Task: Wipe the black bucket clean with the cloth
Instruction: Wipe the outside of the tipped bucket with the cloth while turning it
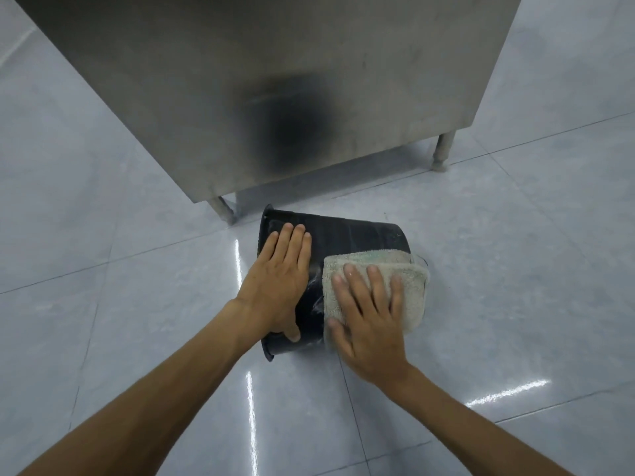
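The black bucket (350, 235) lies on its side on the tiled floor, its rim to the left and its base to the right. My left hand (280, 283) rests flat on the bucket's wall near the rim, fingers together, thumb hooked over the near side. A folded, pale grey-beige cloth (409, 290) is draped over the base end of the bucket. My right hand (369, 314) presses flat on that cloth with fingers spread. The bucket's wall between my hands looks wet and streaked.
A stainless steel cabinet (275, 97) on short metal legs (441, 149) stands just behind the bucket. Glossy grey floor tiles (137, 321) with dark grout lines surround the bucket on all near sides.
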A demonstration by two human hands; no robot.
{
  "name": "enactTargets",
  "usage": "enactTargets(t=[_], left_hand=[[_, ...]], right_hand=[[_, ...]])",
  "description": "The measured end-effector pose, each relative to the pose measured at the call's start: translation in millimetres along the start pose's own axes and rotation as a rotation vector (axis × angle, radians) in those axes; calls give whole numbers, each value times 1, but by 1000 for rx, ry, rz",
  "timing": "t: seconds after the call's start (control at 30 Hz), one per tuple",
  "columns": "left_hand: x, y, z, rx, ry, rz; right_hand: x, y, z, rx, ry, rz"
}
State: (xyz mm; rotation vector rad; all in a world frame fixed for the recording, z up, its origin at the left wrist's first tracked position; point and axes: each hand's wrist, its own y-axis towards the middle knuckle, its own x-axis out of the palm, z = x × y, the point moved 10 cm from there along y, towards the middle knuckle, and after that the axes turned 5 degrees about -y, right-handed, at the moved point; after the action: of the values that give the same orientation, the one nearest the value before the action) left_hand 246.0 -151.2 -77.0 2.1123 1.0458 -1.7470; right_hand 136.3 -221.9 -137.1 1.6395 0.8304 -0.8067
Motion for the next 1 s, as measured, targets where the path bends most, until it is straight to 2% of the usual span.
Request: enactTargets(t=[0.1,0.27,0.5,0.7,0.87,1.0], left_hand=[[1,-8,5,13,0,15],[-1,-19,12,10,21,54],[6,-45,27,-70,-112,201],[22,-56,29,-113,-29,150],[20,-56,24,-128,-30,191],[19,-55,21,-113,-22,161]], right_hand=[[-5,40,9,48,-32,-61],[3,116,24,113,29,-314],[12,133,34,142,145,-399],[35,158,39,156,209,-585],[29,141,35,163,197,-571],[26,135,37,153,240,-607]])
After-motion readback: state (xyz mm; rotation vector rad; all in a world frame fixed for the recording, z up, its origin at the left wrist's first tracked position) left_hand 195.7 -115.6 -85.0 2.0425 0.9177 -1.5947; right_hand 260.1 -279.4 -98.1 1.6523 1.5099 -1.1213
